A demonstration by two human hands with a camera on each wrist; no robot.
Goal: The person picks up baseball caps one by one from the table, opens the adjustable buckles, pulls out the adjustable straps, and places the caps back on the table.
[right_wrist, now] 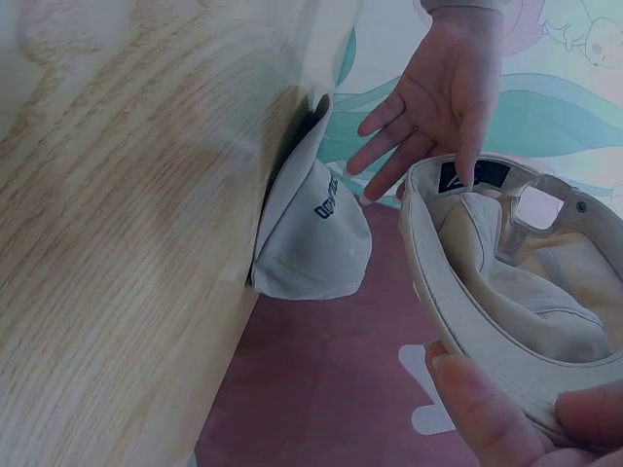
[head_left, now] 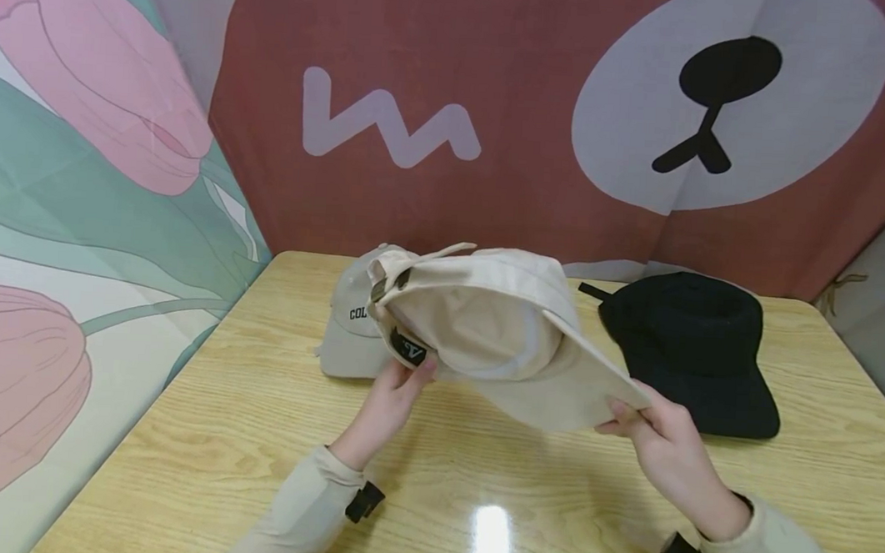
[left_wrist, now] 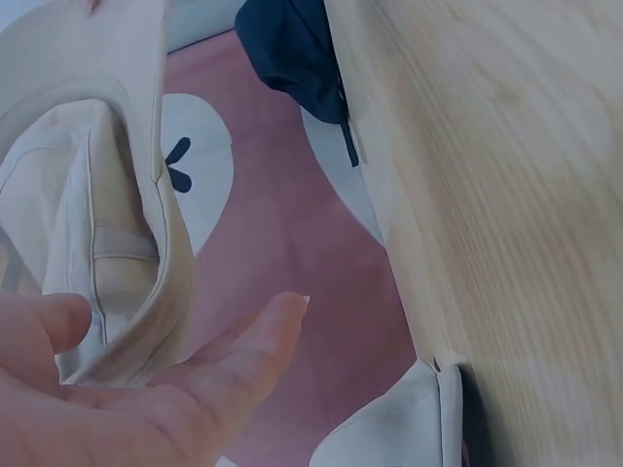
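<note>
A cream cap (head_left: pixel 486 312) is held above the table, its hollow inside facing the person and its brim pointing right. The left hand (head_left: pixel 386 411) holds the back edge near a black label (head_left: pixel 408 347), thumb inside the rim and fingers beneath; in the right wrist view that hand (right_wrist: pixel 428 107) has its fingers spread. The right hand (head_left: pixel 674 451) pinches the brim's tip between thumb and fingers. In the left wrist view the cap (left_wrist: pixel 127 243) rests against the left hand (left_wrist: pixel 146 409), thumb over its edge.
Behind the held cap, a grey cap with lettering (head_left: pixel 352 351) stands at the table's back left. A black cap (head_left: pixel 694 348) lies at the back right, its strap pointing left. The wooden table (head_left: pixel 254 434) meets a hanging cloth with a bear print (head_left: pixel 416 208).
</note>
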